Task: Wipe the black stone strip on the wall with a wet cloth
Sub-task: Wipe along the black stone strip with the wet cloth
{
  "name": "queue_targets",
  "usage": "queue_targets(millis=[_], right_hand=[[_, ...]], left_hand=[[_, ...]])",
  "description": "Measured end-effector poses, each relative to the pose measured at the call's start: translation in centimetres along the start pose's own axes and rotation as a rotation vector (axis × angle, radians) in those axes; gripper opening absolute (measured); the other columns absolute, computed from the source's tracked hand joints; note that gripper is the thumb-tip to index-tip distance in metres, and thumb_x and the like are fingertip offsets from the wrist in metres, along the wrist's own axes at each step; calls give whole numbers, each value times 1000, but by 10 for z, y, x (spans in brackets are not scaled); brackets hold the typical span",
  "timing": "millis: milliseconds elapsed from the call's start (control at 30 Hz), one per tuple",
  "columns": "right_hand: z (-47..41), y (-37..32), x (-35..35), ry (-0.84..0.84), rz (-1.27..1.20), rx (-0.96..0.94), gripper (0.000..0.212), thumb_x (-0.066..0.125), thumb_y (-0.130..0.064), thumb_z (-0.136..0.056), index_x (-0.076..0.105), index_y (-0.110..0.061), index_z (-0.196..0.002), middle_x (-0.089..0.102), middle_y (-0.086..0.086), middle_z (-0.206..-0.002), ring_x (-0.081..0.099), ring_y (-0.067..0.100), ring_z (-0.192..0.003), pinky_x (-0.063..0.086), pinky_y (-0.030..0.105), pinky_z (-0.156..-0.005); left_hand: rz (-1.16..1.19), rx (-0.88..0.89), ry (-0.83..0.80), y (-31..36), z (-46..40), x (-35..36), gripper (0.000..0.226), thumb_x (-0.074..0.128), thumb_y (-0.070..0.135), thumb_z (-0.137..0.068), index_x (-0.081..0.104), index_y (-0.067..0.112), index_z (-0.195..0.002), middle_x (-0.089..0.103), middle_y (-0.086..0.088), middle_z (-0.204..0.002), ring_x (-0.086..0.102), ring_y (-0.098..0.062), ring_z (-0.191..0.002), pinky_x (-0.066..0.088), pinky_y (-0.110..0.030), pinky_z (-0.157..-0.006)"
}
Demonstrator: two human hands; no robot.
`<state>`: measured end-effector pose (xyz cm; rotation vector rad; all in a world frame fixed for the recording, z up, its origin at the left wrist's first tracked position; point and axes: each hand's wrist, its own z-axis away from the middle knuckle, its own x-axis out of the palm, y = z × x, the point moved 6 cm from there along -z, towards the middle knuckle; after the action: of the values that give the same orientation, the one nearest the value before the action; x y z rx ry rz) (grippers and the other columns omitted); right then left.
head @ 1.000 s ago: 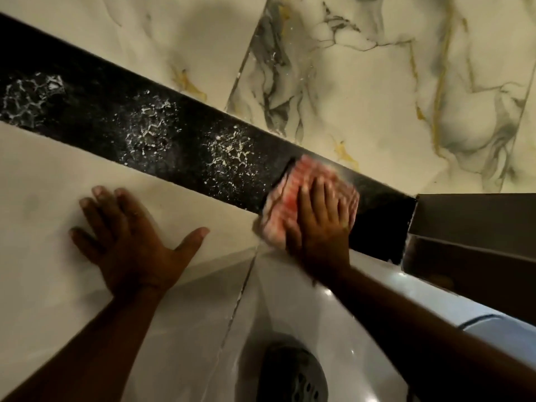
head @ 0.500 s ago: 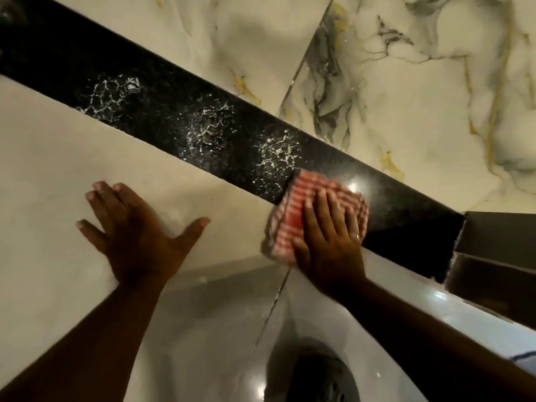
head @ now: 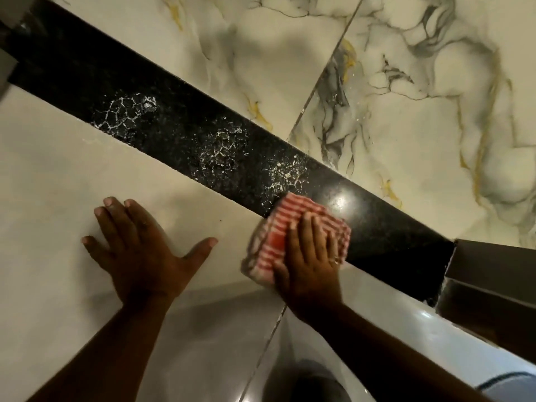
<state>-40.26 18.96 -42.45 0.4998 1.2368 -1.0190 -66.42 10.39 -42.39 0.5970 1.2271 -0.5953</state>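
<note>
right hand (head: 307, 265): my palm's pressing the red-checked cloth (head: 290, 236) flat, fingers spread over it
cloth: on the black stone strip (head: 179, 132)'s near edge; white crusty patches just left
left hand (head: 142, 250): open, holding nothing; flat on the pale tile (head: 58, 198)

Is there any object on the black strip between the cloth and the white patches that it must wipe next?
Nothing visible blocks it. The cloth, under the right hand, lies beside the nearest white patch on the black strip. The left hand rests below, on the pale tile.
</note>
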Motion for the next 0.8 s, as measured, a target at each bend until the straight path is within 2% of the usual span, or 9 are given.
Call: queue_targets(millis=[133,233,300,367,467,533,633,700,800], right_hand=[[-79,-4,-23,-15,46,-77,70,8,-57,-100,5,-17,-157,2,11,-165,0,29,-153,0,54,-122],[-120,60,-45,-17,66,70,72,5,-60,-100,1,-18,-158,0,12,-166,-1,29,-153,1,55,-122],[-106,105,-49,-18,34,199,75,4,-61,-99,2,-15,-159,-3,13,-166,-4,29,-153,7,56,-122],[-69,127,-47,-43,28,218,78,3,-61,-99,-1,-11,-158,-8,15,-166,-8,29,-153,6,56,-122],[-19,88,-28,-51,-8,97,73,11,-54,-103,7,-4,-156,4,25,-163,2,40,-151,12,62,-119],[-13,40,-13,-48,-30,16,71,13,-54,-103,12,-7,-156,11,24,-162,9,43,-150,16,64,-118],[-55,-10,-10,-49,-14,-61,71,13,-56,-101,8,-15,-158,3,13,-166,1,32,-153,2,55,-122],[-91,-15,-22,-35,13,-108,70,12,-55,-100,8,-15,-158,1,10,-166,-2,29,-153,-3,51,-122],[-129,16,-38,-19,46,-58,70,6,-55,-100,4,-15,-157,1,12,-166,-1,28,-153,4,53,-123]], left_hand=[[-16,-4,-5,0,0,0,136,37,95,-70,11,-4,-159,7,-31,-168,4,-46,-157,3,-70,-120],[-14,-15,-20,2,0,0,138,38,94,-68,10,-5,-159,7,-31,-168,3,-45,-157,4,-71,-120],[-16,-26,-30,1,-1,1,139,37,94,-66,10,-4,-160,6,-30,-168,2,-45,-158,4,-72,-120],[-13,-28,-34,0,-1,3,140,38,94,-65,10,-4,-160,5,-30,-168,2,-45,-157,3,-71,-120],[-23,-18,-40,1,-2,3,139,39,94,-66,10,-5,-160,5,-31,-168,1,-45,-157,3,-71,-119],[-25,-26,-46,1,-1,3,139,38,94,-66,10,-5,-159,7,-33,-167,2,-46,-157,4,-72,-119],[-30,-18,-29,2,-1,2,137,38,94,-68,12,-4,-159,9,-33,-167,4,-47,-157,5,-72,-119],[-32,-13,-16,1,-1,1,135,39,93,-69,13,-4,-159,10,-33,-167,6,-47,-157,5,-71,-119],[-32,-13,-14,2,0,0,134,39,93,-69,13,-3,-159,10,-31,-167,7,-47,-157,6,-72,-120]])
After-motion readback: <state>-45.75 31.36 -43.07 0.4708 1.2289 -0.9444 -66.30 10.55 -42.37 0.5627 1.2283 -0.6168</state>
